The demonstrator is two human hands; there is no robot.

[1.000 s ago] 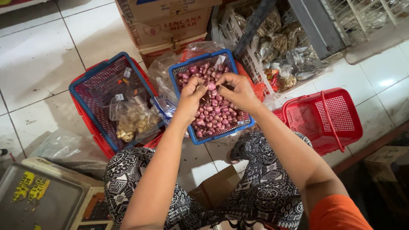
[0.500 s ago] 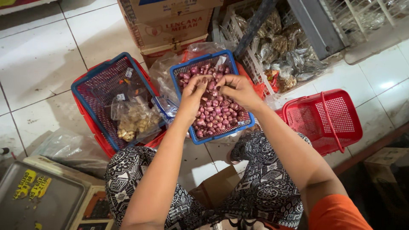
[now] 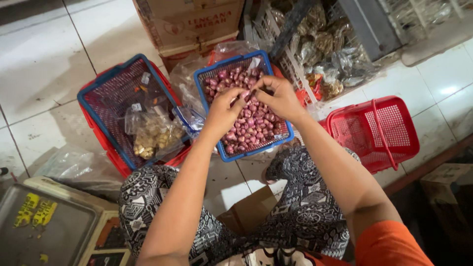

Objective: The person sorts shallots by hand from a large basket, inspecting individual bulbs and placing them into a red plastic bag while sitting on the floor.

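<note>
Left basket [image 3: 106,106]: we see clear bags of pale pieces lying inside.
Left hand [image 3: 222,112]: fingers curled, pinching a small shallot [image 3: 245,93] over the pile.
Shallot basket [image 3: 224,69]: blue, directly beneath both hands.
Right hand [image 3: 280,97]: fingers bent, meeting the same shallot from the right; both equally near.
</note>
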